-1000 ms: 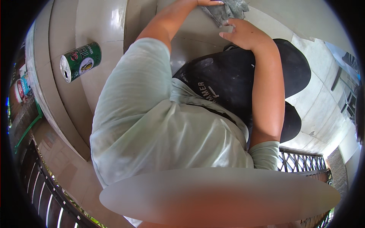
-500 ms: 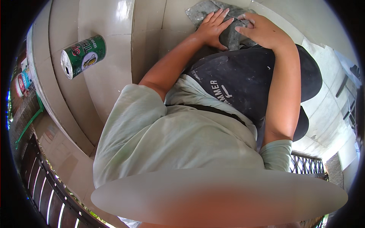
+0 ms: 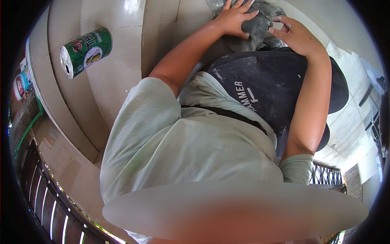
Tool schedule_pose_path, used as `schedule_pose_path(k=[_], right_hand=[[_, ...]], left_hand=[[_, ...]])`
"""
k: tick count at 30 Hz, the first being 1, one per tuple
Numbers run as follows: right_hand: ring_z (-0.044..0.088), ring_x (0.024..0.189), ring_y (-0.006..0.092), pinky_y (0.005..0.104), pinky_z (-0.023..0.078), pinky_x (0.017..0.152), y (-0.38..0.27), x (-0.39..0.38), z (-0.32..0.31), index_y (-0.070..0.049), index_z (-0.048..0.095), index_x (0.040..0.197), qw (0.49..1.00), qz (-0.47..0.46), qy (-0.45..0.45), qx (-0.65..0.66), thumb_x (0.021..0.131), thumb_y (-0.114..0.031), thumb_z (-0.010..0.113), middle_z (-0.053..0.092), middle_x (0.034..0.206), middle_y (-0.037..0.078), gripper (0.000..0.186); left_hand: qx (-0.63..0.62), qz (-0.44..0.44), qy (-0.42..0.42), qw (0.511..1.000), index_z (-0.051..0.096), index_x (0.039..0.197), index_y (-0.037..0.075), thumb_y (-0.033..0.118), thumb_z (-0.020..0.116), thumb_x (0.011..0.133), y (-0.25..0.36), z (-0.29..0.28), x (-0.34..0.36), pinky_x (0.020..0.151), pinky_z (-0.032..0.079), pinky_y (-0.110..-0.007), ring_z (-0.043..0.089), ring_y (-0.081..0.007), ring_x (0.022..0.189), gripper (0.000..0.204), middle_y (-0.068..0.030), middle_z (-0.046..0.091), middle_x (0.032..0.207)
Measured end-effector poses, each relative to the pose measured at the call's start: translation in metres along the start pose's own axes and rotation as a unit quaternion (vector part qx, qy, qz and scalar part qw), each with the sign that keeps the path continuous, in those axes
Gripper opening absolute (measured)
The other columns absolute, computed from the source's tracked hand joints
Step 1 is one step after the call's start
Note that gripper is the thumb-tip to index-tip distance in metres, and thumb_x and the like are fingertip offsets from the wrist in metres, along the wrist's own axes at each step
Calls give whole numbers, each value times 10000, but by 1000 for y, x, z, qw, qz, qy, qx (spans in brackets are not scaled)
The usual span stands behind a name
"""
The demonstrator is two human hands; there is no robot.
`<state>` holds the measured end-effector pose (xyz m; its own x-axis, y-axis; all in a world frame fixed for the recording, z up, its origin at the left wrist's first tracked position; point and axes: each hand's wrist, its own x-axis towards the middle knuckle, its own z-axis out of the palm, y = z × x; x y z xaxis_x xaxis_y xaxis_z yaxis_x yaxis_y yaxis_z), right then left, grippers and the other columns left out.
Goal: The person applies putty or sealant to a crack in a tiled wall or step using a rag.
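My left hand [image 3: 237, 20] lies open on a crumpled grey cloth [image 3: 256, 30], its fingers spread; the longest fingertips reach the top edge of the picture. Over the cloth's right side is my right hand [image 3: 300, 35], fingers bent and thumb apart from the forefinger. Pale smudges mark its fingertips. The cloth is blotched with lighter grey and lies just beyond my knees. Part of it is hidden under my hands, and its far edge is cut off. Dark trousers [image 3: 264, 73] with white specks and a white print cover my bent legs.
A green drink can [image 3: 86, 53] with an opened silver top is on beige tiles [image 3: 115, 61] to the left. A raised tiled edge [image 3: 71, 122] runs down the left. Beyond it are a red, white and blue container [image 3: 22, 83], a green strip [image 3: 28, 130] and dark slatted railing [image 3: 42, 191].
The view has shifted slightly, so the can sits a little higher and further left. Both hands have moved a bit up and right in the picture, still at the cloth.
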<state>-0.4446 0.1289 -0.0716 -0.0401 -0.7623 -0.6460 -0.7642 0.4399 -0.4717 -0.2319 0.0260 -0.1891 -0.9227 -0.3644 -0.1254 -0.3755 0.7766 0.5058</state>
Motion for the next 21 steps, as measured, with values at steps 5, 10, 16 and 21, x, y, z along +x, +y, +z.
schedule_pose_path(k=[5, 10, 16, 21], right_hand=[[624, 1054, 306, 401, 473, 924, 1, 9, 6, -96, 568, 1353, 1000, -4, -22, 20, 876, -469, 658, 652, 1144, 177, 612], [622, 1041, 303, 402, 474, 910, 5, 10, 9, -88, 571, 1347, 999, 23, -27, 8, 863, -478, 669, 644, 1139, 176, 629], [622, 1037, 309, 403, 475, 906, 3, 7, 9, -86, 575, 1345, 1000, -2, -11, 11, 858, -479, 675, 637, 1149, 184, 634], [490, 675, 129, 293, 414, 644, 12, 13, 23, -70, 618, 1285, 997, -38, 59, 19, 891, -394, 692, 517, 726, 15, 515]], left_hand=[[-50, -39, 74, 995, 619, 1313, 108, 207, 711, 769, -32, 28, 23, 1124, 280, -594, 516, -352, 1264, 560, -163, 519, 1422], [0, -82, 239, 968, 668, 1222, 102, 68, 643, 789, -15, 14, 12, 1119, 308, -560, 508, -337, 1281, 435, -110, 569, 1384], [16, 3, -78, 997, 281, 1534, 77, 436, 836, 672, 7, 9, -19, 1147, 89, -677, 86, -394, 1505, 1087, -148, 136, 1638], [-10, -9, -63, 998, 325, 1513, 56, 421, 874, 623, 13, 7, -16, 1152, 88, -667, 94, -384, 1506, 1108, -146, 147, 1637]])
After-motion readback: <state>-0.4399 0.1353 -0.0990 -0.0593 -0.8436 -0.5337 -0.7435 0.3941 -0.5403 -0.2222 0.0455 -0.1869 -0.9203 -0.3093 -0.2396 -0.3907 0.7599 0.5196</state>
